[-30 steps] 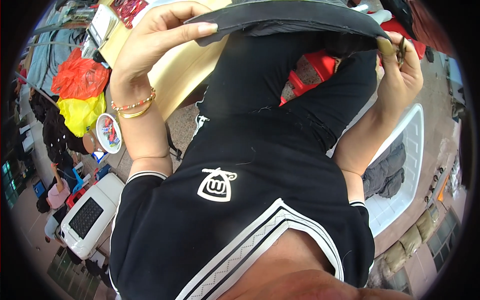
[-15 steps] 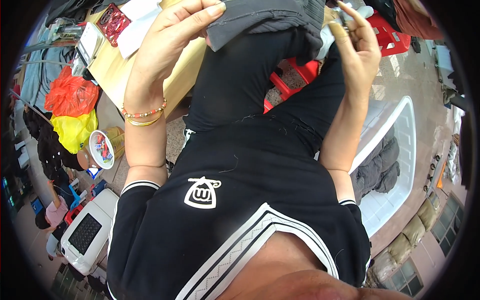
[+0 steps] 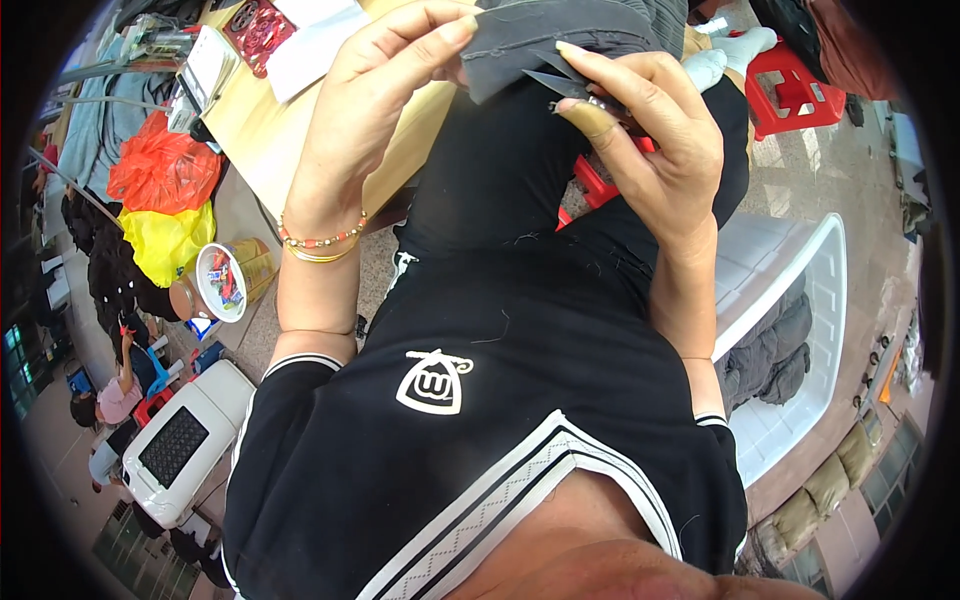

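A dark grey piece of clothing (image 3: 560,35) with a stitched seam lies over my lap at the top of the view. My left hand (image 3: 375,110) pinches its left edge between thumb and fingers. My right hand (image 3: 655,140) grips a pair of thread snips (image 3: 553,82), thumb on one side and fingers on the other. Their two pointed dark blades stand apart, directed left and over the lower edge of the cloth. Whether they touch the cloth I cannot tell. My right palm hides part of the handles.
A pale wooden table (image 3: 250,125) is at the upper left, with papers and a red patterned item. A white plastic bin (image 3: 832,330) of dark grey clothes stands right. Left are red (image 3: 165,165) and yellow bags (image 3: 170,245); a red stool (image 3: 795,95) is upper right.
My right hand has moved left and down to the cloth, bringing the snips' blades into plain view. My left hand keeps its pinch. The whole view has shifted slightly.
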The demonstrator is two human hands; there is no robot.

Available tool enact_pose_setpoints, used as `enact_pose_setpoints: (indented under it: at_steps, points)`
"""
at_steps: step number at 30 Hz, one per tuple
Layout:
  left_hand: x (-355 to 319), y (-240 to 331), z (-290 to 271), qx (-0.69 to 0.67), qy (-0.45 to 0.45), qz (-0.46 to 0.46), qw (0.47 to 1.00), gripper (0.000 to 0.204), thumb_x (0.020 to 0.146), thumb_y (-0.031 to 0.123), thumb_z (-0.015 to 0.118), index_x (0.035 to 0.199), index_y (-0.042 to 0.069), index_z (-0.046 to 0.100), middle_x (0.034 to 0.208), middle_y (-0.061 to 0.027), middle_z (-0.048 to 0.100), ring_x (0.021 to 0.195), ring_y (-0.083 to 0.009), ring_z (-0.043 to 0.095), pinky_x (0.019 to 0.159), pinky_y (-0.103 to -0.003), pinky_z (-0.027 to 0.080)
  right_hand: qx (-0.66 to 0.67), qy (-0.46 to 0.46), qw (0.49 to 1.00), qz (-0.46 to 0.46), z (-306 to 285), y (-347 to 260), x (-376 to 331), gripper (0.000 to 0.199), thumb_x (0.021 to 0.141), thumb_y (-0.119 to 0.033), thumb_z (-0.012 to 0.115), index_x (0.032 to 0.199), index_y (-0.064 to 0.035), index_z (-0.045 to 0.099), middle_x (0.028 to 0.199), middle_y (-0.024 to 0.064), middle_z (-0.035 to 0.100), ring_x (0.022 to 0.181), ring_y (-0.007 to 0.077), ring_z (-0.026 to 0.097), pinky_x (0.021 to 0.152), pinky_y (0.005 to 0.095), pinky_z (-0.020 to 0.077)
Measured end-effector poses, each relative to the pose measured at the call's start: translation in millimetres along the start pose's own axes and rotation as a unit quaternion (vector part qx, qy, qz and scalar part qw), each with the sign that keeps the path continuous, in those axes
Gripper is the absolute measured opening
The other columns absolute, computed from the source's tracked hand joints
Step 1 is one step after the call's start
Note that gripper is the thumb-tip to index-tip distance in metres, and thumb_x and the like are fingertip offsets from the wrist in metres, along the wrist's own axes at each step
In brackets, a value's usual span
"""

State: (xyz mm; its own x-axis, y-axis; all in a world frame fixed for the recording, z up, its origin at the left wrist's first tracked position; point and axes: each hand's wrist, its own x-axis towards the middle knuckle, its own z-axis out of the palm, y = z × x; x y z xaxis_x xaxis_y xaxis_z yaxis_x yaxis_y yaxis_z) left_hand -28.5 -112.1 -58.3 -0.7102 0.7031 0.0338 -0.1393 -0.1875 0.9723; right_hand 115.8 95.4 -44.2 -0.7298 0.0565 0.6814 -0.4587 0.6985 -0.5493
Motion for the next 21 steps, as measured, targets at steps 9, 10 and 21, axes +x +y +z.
enact_pose_setpoints:
  at_steps: [9,10,21]
  points:
    - [-5,-2,8,0.030,0.015,0.074,0.997,0.029,0.097,0.009,0.064,0.124,-0.001,0.064,0.103,-0.0037,0.068,0.092,-0.0076,0.061,0.084,-0.021,0.048,-0.044,-0.007,0.999,0.021,7,-4,4,0.041,0.075,-0.008,0.082,0.115,-0.0115,0.073,0.081,0.0060,0.061,0.067,0.0174,0.060,0.058,0.0282,0.0476]
    - [-5,-1,10,0.035,0.026,0.079,0.996,0.029,0.097,0.009,0.064,0.124,-0.001,0.063,0.104,-0.0043,0.068,0.093,-0.0081,0.062,0.086,-0.022,0.049,-0.045,-0.008,0.999,0.022,6,-4,4,0.041,0.075,-0.008,0.082,0.115,-0.0115,0.073,0.081,0.0060,0.061,0.067,0.0174,0.060,0.058,0.0282,0.0476]
    - [-9,10,30,-0.127,0.054,-0.002,0.990,0.024,0.094,-0.001,0.063,0.118,-0.003,0.062,0.106,-0.0074,0.068,0.095,-0.0114,0.063,0.089,-0.023,0.049,-0.037,-0.008,0.999,0.024,5,-4,4,0.040,0.075,-0.008,0.082,0.114,-0.0101,0.074,0.081,0.0055,0.060,0.065,0.0153,0.057,0.057,0.0265,0.0460]
